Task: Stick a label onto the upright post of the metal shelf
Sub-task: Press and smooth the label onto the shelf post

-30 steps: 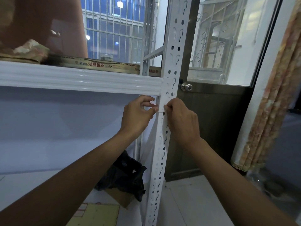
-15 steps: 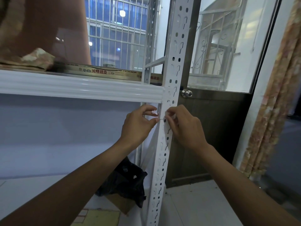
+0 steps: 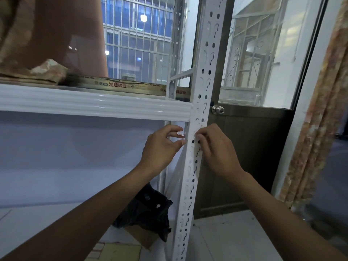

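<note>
The white perforated upright post (image 3: 202,76) of the metal shelf runs from top to bottom in the middle of the view. A white label (image 3: 190,133) lies across the post just below the shelf beam (image 3: 90,105). My left hand (image 3: 162,147) pinches the label's left end against the post, with a small crumpled white scrap (image 3: 180,133) between its upper fingers. My right hand (image 3: 216,147) presses the label's right end onto the post with its fingertips. The fingers hide the label's edges.
A flat printed box (image 3: 130,86) and folded cloth (image 3: 47,71) lie on the shelf. A black bag (image 3: 148,208) on a cardboard box sits on the floor behind the post. A dark door with a round knob (image 3: 217,109) stands right of the post, and a curtain (image 3: 320,119) hangs at far right.
Both hands stay on the label at the post. The view has tilted up slightly, so the shelf and hands sit lower in the frame. The right fingers have shifted a little along the label.
</note>
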